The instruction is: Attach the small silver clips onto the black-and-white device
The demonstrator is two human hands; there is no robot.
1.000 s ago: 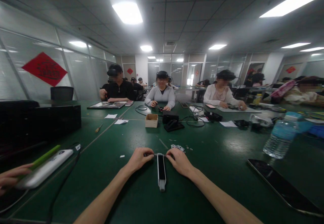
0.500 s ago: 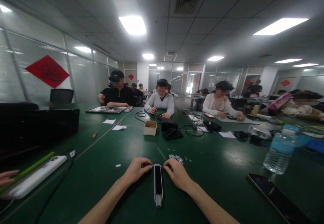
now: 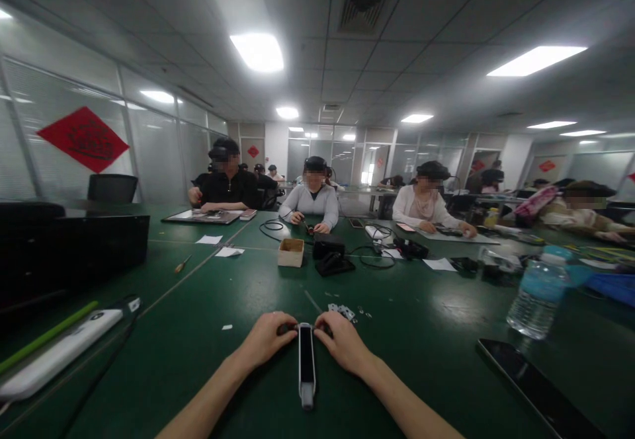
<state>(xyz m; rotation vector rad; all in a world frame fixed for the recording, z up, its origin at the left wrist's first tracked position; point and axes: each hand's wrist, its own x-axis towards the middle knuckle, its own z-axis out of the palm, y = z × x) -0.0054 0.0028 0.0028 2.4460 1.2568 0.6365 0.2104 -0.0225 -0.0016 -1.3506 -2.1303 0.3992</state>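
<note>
A slim white-edged device (image 3: 307,359) with a long black face and a pale narrow tip lies on the green table, its tip towards me. My left hand (image 3: 270,336) is closed at the device's far left corner, thumb and fingertips pinched together. On the opposite corner, my right hand (image 3: 340,338) is pinched in the same way. Whatever is between the fingertips is too small and dark to make out. Just beyond my right hand lies a cluster of small metal pieces (image 3: 343,311), with a few loose bits beside it.
A phone (image 3: 533,386) and a water bottle (image 3: 538,297) stand to the right. An open cardboard box (image 3: 290,252) and a black case (image 3: 330,248) sit ahead. On the left are a white bar-shaped device (image 3: 64,350), a green strip (image 3: 49,336) and a small brush (image 3: 182,264). Several people sit opposite.
The view has turned slightly right, so everything sits a little further left. Another person's hand at the left edge has gone out of view. My hands keep their pinch at the device's far end.
</note>
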